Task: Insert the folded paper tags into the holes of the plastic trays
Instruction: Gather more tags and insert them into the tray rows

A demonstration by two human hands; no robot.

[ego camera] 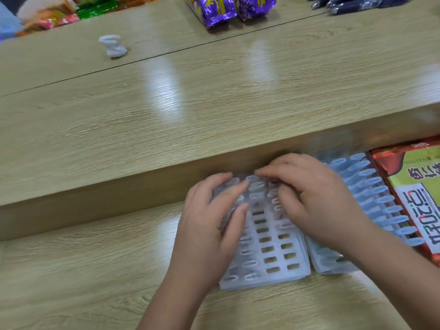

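Trays sit side by side on the lower table, butted against the raised wooden ledge [119, 194], which probably stops them sliding away under pressure. The left hand [212, 222] lies on the near tray [273, 256] with its fingers spread and nearly straight, seemingly pressing it flat so that the holes stay put. The right hand [316, 196] curls over the tray's far end, fingertips drawn together as if seating one of the folded paper tags, but motion blur and the fingers themselves hide whether it pinches anything. Looped tags [250, 263] already stand in the left column; most other holes look empty. The second tray [328, 260], to the right, carries a full row of tags [364, 184], its near end hidden under the right forearm.
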